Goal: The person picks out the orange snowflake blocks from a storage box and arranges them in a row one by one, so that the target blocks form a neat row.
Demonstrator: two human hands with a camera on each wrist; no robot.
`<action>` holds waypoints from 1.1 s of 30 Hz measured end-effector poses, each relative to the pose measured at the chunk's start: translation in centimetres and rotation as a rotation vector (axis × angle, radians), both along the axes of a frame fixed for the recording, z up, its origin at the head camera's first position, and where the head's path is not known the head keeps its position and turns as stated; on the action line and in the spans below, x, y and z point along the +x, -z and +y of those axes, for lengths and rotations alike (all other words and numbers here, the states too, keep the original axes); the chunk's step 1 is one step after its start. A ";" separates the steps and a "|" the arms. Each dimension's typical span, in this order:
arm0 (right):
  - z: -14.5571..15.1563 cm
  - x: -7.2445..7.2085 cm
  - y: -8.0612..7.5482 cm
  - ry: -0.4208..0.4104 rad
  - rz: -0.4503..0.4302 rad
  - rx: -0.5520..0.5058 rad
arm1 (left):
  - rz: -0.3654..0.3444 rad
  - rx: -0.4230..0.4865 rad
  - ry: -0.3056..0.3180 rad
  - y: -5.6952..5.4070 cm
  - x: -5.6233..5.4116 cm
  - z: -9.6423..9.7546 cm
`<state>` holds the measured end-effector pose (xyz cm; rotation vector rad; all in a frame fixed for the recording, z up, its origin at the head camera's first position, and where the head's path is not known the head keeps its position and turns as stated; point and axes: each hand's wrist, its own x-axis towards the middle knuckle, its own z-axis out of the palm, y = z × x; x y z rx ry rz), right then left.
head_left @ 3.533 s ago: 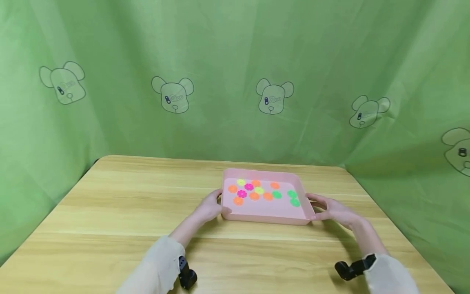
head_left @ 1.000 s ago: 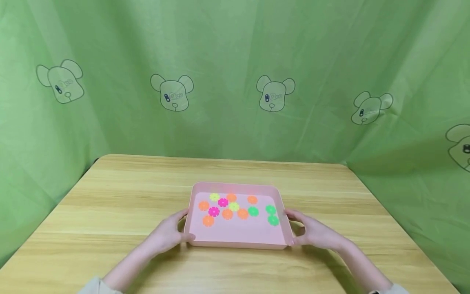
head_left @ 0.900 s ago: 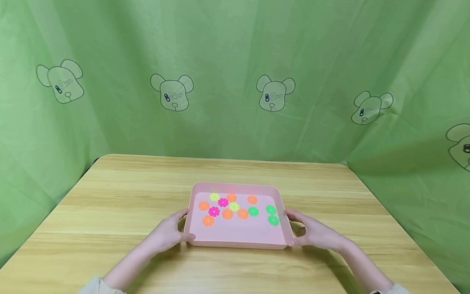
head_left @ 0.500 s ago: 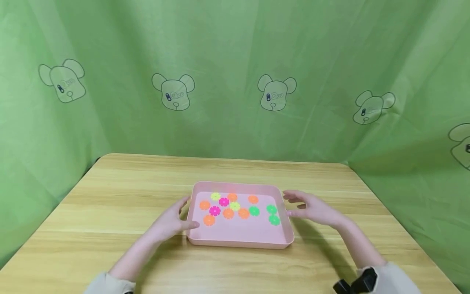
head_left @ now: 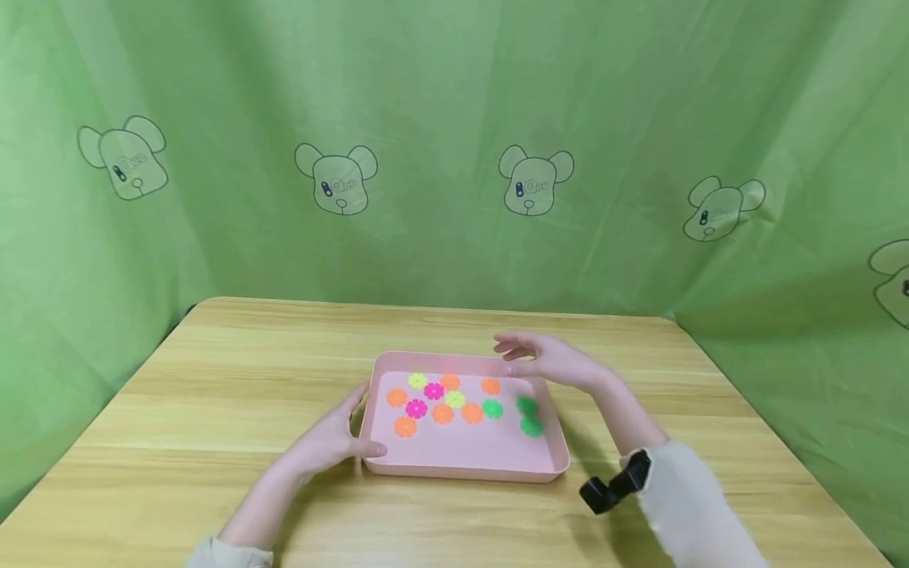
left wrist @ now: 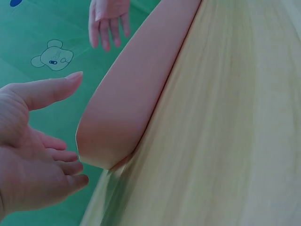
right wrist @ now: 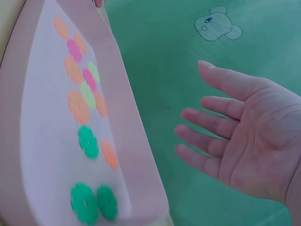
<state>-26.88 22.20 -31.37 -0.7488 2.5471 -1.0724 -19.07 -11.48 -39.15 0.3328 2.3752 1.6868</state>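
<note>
A shallow pink tray [head_left: 461, 456] rests on the table, with several flat notched flower-shaped discs lying in it: orange [head_left: 405, 427], magenta [head_left: 416, 409], yellow [head_left: 455, 400] and green [head_left: 492, 409]. At the tray's left side is my left hand [head_left: 323, 443], its thumb reaching over the rim in the head view. The left wrist view shows that hand [left wrist: 35, 155] with thumb and fingers spread near the tray's corner, gripping nothing. Over the tray's far right corner hovers my right hand [head_left: 557, 361]. Its fingers are extended and its palm bare in the right wrist view.
The wooden table [head_left: 234, 379] extends around the tray on all sides. A green curtain [head_left: 440, 260] with mouse-like cartoon heads hangs behind it and along both sides. A black device [head_left: 614, 483] sits at the right sleeve [head_left: 682, 493].
The tray has come left and nearer since the first frame and then stayed put. My right hand has let go of its right side and moved up and left; the left hand has loosened.
</note>
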 end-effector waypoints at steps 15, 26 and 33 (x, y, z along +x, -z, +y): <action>-8.0 -3.6 2.9 -0.115 -0.189 -0.105 | 0.025 -0.018 0.046 0.5 0.0 0.0; -11.3 -4.5 5.1 -0.080 -0.214 -0.129 | 0.051 -0.047 0.053 0.6 -0.1 0.0; -13.3 -4.8 6.2 -0.026 -0.252 -0.131 | 0.055 -0.049 0.056 0.6 0.0 -0.1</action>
